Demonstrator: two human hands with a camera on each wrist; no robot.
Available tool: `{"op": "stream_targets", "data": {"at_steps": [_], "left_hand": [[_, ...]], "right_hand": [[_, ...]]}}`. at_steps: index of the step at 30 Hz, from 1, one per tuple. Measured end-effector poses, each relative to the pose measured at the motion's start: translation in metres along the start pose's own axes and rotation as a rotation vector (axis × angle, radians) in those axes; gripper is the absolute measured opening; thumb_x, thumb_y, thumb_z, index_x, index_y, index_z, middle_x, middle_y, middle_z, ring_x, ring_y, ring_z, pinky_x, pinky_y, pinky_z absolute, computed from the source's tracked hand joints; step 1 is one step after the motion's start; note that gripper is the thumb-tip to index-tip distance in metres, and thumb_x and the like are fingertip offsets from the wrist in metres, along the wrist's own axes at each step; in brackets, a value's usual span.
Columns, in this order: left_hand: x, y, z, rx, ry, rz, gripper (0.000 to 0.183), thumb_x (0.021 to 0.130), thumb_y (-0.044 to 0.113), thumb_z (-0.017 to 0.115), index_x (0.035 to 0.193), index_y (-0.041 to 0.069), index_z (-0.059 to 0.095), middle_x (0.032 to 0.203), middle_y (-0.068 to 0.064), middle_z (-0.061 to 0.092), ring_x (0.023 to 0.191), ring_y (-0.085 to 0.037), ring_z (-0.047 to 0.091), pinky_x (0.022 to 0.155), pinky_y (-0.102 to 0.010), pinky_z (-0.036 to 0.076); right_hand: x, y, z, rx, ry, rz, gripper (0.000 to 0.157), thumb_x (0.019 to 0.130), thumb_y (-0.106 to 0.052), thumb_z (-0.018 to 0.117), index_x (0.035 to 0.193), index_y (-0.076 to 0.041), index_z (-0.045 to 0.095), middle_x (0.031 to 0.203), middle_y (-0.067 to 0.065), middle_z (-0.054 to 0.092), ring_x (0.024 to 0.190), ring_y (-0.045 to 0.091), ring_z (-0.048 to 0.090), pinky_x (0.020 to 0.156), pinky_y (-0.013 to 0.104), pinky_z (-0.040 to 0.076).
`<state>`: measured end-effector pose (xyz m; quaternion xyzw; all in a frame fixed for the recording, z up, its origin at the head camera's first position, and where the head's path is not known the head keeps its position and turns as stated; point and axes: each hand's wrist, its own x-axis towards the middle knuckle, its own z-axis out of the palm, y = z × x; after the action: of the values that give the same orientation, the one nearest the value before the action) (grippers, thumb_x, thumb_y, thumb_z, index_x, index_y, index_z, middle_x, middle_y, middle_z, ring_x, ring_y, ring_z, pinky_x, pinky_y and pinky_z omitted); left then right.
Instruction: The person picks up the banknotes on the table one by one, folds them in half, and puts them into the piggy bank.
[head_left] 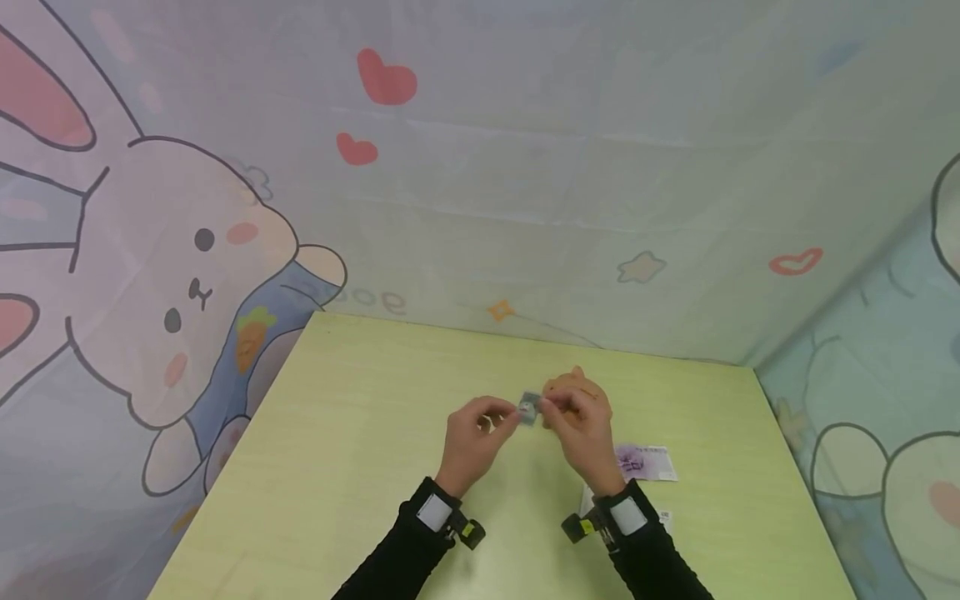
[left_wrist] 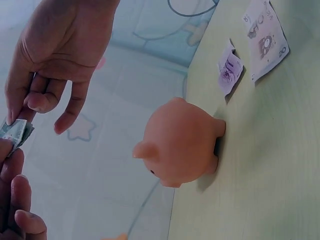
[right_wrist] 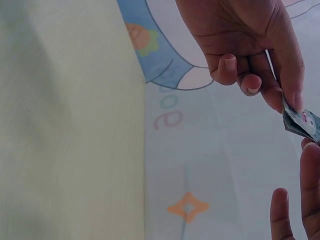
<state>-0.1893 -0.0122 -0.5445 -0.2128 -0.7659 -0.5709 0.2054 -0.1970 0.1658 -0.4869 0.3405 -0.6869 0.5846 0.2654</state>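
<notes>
A small folded greenish banknote is held up above the table between both hands. My left hand pinches its left edge between thumb and index finger. On the opposite edge, my right hand pinches it too. The layers of the fold show in the right wrist view, where the folded banknote is cut off by the frame edge. Behind the right hand stands an orange-pink piggy bank, partly hidden in the head view. The left wrist view shows the piggy bank upright on the table, apart from both hands.
A creased purple banknote lies on the pale yellow table, right of the right hand. Another banknote lies nearby, mostly covered by the right wrist in the head view. A cartoon-printed curtain stands behind the table.
</notes>
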Motion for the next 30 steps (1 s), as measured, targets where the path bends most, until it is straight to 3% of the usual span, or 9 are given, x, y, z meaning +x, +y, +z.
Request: {"op": "stream_targets", "data": {"at_steps": [6, 12, 13, 15, 17, 19, 20, 27, 30], "left_hand": [[-0.002, 0.003, 0.003, 0.051, 0.048, 0.027, 0.008, 0.088, 0.026, 0.068, 0.096, 0.026, 0.065, 0.089, 0.017, 0.059, 0.070, -0.006, 0.051, 0.057, -0.027, 0.041], [0.000, 0.002, 0.005, 0.353, 0.108, 0.302, 0.008, 0.087, 0.020, 0.067, 0.095, 0.021, 0.065, 0.087, 0.015, 0.057, 0.074, -0.007, 0.050, 0.065, -0.018, 0.039], [0.001, 0.002, 0.005, 0.408, 0.115, 0.353, 0.008, 0.086, 0.018, 0.066, 0.094, 0.020, 0.065, 0.086, 0.014, 0.057, 0.074, -0.007, 0.049, 0.065, -0.016, 0.038], [0.002, 0.004, 0.005, 0.520, 0.117, 0.449, 0.008, 0.085, 0.016, 0.066, 0.092, 0.016, 0.065, 0.084, 0.011, 0.057, 0.073, -0.008, 0.049, 0.065, -0.016, 0.037], [0.002, 0.005, 0.004, 0.623, 0.115, 0.540, 0.006, 0.085, 0.014, 0.065, 0.090, 0.014, 0.065, 0.081, 0.008, 0.056, 0.072, -0.007, 0.048, 0.064, -0.017, 0.037], [0.003, 0.007, 0.004, 0.706, 0.090, 0.599, 0.005, 0.086, 0.013, 0.061, 0.089, 0.012, 0.065, 0.080, 0.006, 0.056, 0.070, -0.008, 0.048, 0.062, -0.018, 0.036], [0.003, 0.008, 0.003, 0.742, 0.077, 0.626, 0.007, 0.087, 0.012, 0.058, 0.088, 0.012, 0.065, 0.080, 0.005, 0.055, 0.070, -0.009, 0.049, 0.061, -0.019, 0.036], [0.005, 0.020, 0.001, 0.992, -0.033, 0.739, 0.026, 0.097, 0.006, 0.040, 0.093, 0.010, 0.065, 0.082, 0.002, 0.056, 0.073, -0.012, 0.047, 0.060, -0.022, 0.034], [0.006, 0.025, 0.000, 1.044, -0.081, 0.749, 0.034, 0.102, 0.006, 0.032, 0.094, 0.010, 0.064, 0.085, 0.001, 0.055, 0.075, -0.013, 0.046, 0.062, -0.023, 0.034]], "right_hand": [[-0.002, 0.003, 0.000, 0.041, -0.006, 0.004, 0.017, 0.079, 0.014, 0.063, 0.085, -0.002, 0.062, 0.082, 0.012, 0.056, 0.064, 0.026, 0.054, 0.104, 0.053, 0.011], [-0.004, 0.007, 0.001, 0.059, 0.006, 0.015, 0.019, 0.077, 0.016, 0.063, 0.084, -0.002, 0.061, 0.081, 0.012, 0.056, 0.061, 0.027, 0.054, 0.105, 0.052, 0.011], [-0.006, 0.007, 0.001, 0.066, 0.004, 0.037, 0.017, 0.078, 0.016, 0.063, 0.085, 0.000, 0.061, 0.081, 0.013, 0.055, 0.059, 0.028, 0.054, 0.104, 0.049, 0.018], [-0.009, 0.008, 0.001, 0.089, -0.001, 0.092, 0.014, 0.080, 0.015, 0.062, 0.086, 0.003, 0.059, 0.079, 0.015, 0.055, 0.058, 0.029, 0.053, 0.095, 0.042, 0.036], [-0.012, 0.007, 0.002, 0.112, -0.003, 0.151, 0.011, 0.082, 0.015, 0.060, 0.087, 0.005, 0.058, 0.077, 0.016, 0.054, 0.057, 0.030, 0.053, 0.075, 0.033, 0.047], [-0.014, 0.006, 0.003, 0.127, -0.004, 0.207, 0.011, 0.082, 0.016, 0.059, 0.088, 0.007, 0.057, 0.075, 0.018, 0.053, 0.058, 0.030, 0.052, 0.055, 0.029, 0.047], [-0.014, 0.006, 0.003, 0.132, 0.000, 0.218, 0.010, 0.083, 0.016, 0.059, 0.088, 0.007, 0.057, 0.075, 0.018, 0.053, 0.058, 0.030, 0.052, 0.053, 0.029, 0.047], [-0.012, 0.003, 0.003, 0.141, 0.008, 0.176, 0.008, 0.083, 0.013, 0.060, 0.086, 0.007, 0.056, 0.080, 0.020, 0.052, 0.058, 0.031, 0.053, 0.058, 0.032, 0.050], [-0.008, 0.001, 0.003, 0.099, 0.009, 0.079, 0.015, 0.079, 0.017, 0.061, 0.084, 0.003, 0.059, 0.080, 0.015, 0.053, 0.061, 0.028, 0.053, 0.087, 0.039, 0.043]]}}
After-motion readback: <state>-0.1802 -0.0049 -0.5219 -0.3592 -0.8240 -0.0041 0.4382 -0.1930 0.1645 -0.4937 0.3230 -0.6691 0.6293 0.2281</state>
